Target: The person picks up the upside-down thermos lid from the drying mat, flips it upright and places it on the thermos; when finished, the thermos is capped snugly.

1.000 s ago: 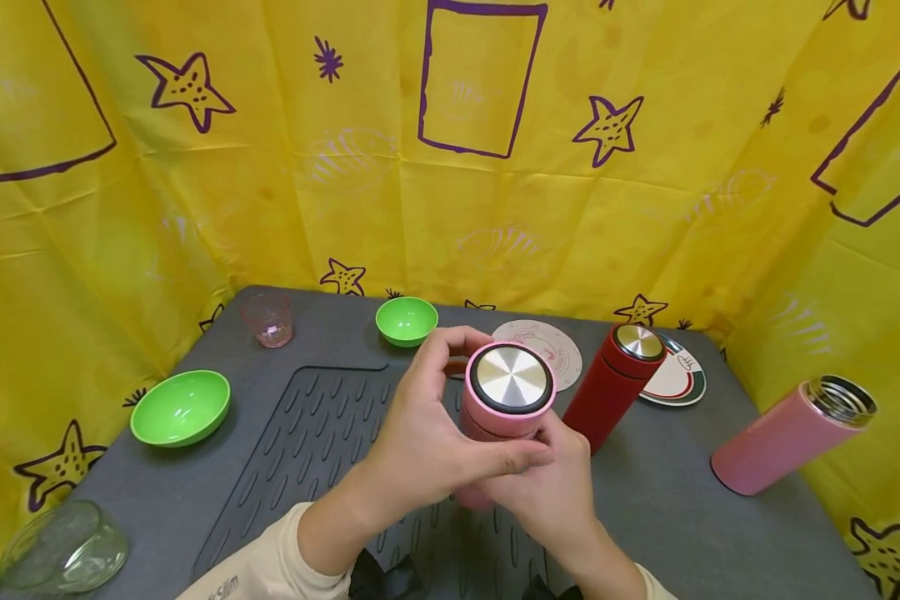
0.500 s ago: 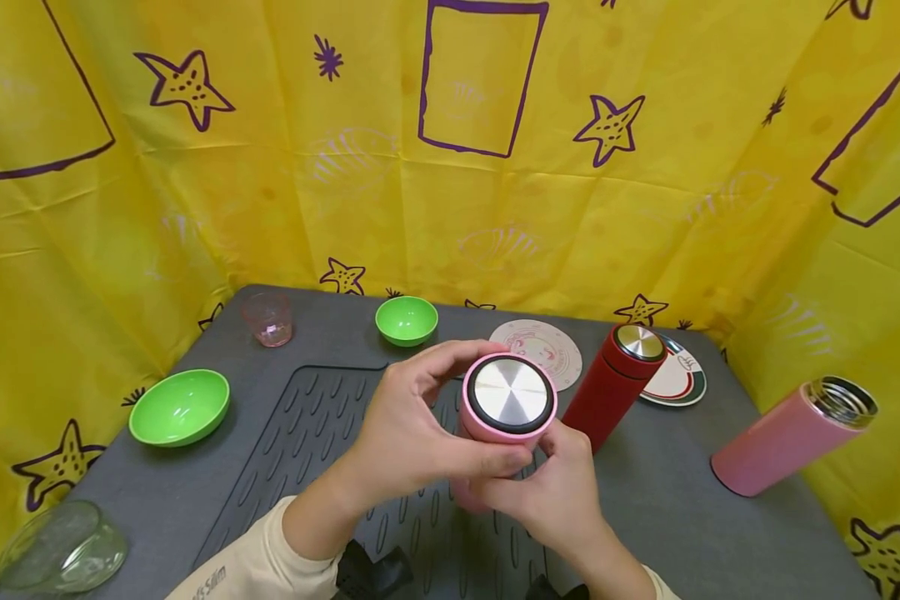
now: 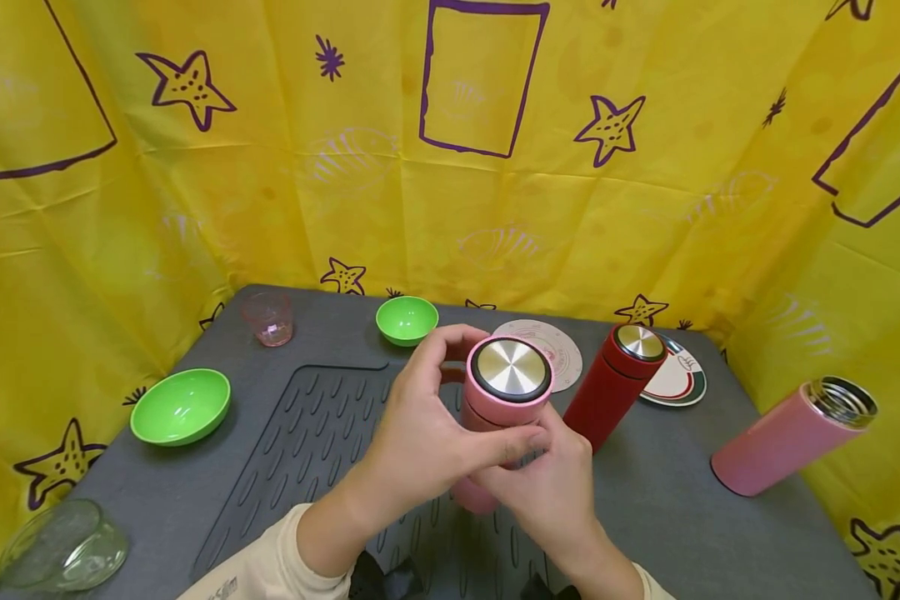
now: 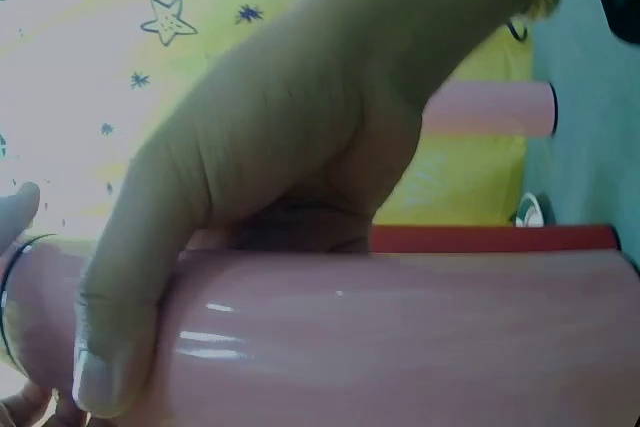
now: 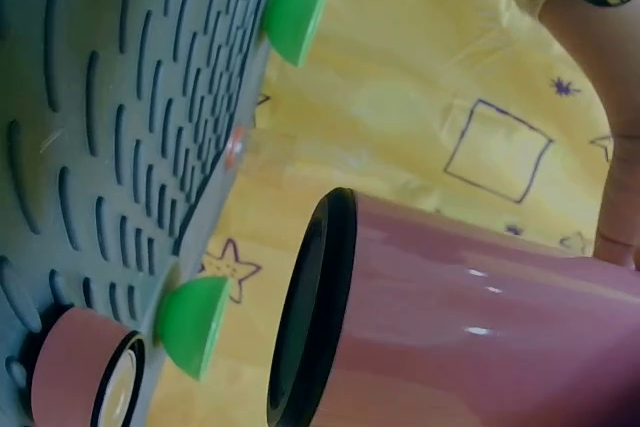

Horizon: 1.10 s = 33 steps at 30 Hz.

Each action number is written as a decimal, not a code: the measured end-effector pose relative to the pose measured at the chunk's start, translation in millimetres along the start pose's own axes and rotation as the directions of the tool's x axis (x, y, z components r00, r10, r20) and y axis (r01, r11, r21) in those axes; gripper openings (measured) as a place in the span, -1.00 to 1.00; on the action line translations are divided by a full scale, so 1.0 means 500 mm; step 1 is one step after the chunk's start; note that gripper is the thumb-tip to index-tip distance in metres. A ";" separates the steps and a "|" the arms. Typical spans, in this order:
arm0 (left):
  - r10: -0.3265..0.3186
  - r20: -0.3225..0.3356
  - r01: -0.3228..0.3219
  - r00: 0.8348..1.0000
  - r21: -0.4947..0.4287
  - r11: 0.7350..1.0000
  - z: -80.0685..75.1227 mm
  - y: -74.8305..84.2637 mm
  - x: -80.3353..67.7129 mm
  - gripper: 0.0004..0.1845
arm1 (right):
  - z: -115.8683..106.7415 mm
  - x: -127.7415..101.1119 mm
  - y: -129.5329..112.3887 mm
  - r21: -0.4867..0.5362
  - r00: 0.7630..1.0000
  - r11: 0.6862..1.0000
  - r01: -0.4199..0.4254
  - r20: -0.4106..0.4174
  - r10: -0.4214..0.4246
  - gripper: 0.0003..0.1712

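A pink thermos (image 3: 506,414) with a brushed-silver lid top (image 3: 512,369) stands nearly upright between both hands in the head view. My left hand (image 3: 420,425) wraps round its upper end, with the thumb across the near side. Lower down, my right hand (image 3: 558,483) grips the body. The left wrist view shows the right hand (image 4: 250,137) curled over the pink body (image 4: 420,337); left fingertips appear at the left edge. In the right wrist view the thermos's black-edged base (image 5: 310,317) points toward the drying mat (image 5: 100,147), apart from it.
A red thermos (image 3: 615,387) and an open pink thermos (image 3: 787,437) stand at right. Two plates (image 3: 562,354) lie behind. Green bowls (image 3: 182,408), a pink glass (image 3: 270,321) and a clear glass (image 3: 67,546) are around. The right wrist view shows a short pink cylinder (image 5: 70,372).
The thermos top dipped toward me with the left hand half a second ago, then rose again. The left hand has turned back to about its earlier position; the right hand keeps its grip.
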State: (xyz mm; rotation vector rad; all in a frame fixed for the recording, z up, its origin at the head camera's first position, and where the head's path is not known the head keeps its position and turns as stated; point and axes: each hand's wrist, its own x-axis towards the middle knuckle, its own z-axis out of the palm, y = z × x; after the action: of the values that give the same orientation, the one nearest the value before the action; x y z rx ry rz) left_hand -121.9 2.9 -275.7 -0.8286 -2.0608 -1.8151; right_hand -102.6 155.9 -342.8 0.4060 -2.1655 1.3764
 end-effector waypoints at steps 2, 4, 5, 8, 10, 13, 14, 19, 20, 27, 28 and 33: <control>-0.004 -0.033 0.005 0.999 0.016 1.000 0.001 0.000 0.000 -0.22 | 0.000 -0.001 -0.001 -0.017 1.000 1.000 0.003 0.002 -0.003 -0.42; 0.013 -0.064 -0.011 0.998 0.034 0.999 0.003 -0.001 -0.001 -0.26 | -0.001 -0.002 -0.001 -0.027 1.000 1.000 0.009 -0.001 -0.009 -0.42; 0.034 -0.074 -0.031 0.997 0.041 0.999 0.004 -0.002 -0.001 -0.28 | -0.002 -0.002 -0.001 -0.024 1.000 1.000 0.012 -0.004 -0.012 -0.43; 0.102 -0.089 -0.098 0.991 0.049 0.994 0.002 -0.002 -0.002 -0.30 | -0.003 -0.001 0.003 -0.017 1.000 1.000 0.024 0.002 -0.024 -0.42; 0.136 -0.084 -0.133 0.987 0.040 0.990 -0.001 -0.004 -0.001 -0.29 | -0.004 0.000 0.004 -0.007 1.000 1.000 0.029 0.012 -0.029 -0.40; 0.140 -0.057 -0.140 0.988 0.004 0.990 -0.007 -0.007 -0.002 -0.30 | -0.005 0.000 0.004 0.002 0.999 0.999 0.038 0.020 -0.038 -0.40; 0.138 -0.046 -0.139 0.989 -0.009 0.990 -0.010 -0.008 -0.002 -0.30 | -0.005 -0.001 0.004 0.008 0.999 0.999 0.041 0.023 -0.041 -0.41; 0.124 -0.003 -0.124 0.992 -0.067 0.990 -0.014 -0.012 -0.001 -0.31 | -0.010 -0.004 0.002 0.019 0.998 0.998 0.055 0.030 -0.055 -0.44; 0.123 -0.001 -0.123 0.992 -0.074 0.990 -0.013 -0.013 -0.001 -0.31 | -0.012 -0.005 0.002 0.021 0.998 0.998 0.051 0.034 -0.052 -0.43; 0.038 0.013 -0.037 0.999 -0.077 0.996 -0.003 -0.014 -0.007 -0.27 | -0.015 -0.012 0.006 0.049 0.996 0.999 -0.012 0.092 0.008 -0.42; 0.007 0.028 -0.005 1.000 -0.070 0.998 -0.002 -0.013 -0.009 -0.26 | -0.015 -0.014 0.008 0.050 0.996 0.999 -0.013 0.094 0.009 -0.41; -0.057 0.140 0.054 0.989 0.027 0.998 -0.010 -0.011 -0.018 -0.09 | -0.031 -0.030 0.023 0.013 0.997 0.999 0.031 0.064 -0.032 -0.38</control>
State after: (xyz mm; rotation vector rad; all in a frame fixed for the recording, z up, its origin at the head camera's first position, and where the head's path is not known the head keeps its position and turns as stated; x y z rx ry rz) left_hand -118.8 -4.2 -284.2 -0.9260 -2.2077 -1.8051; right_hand -92.3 174.7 -354.9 0.4938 -2.1936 1.3776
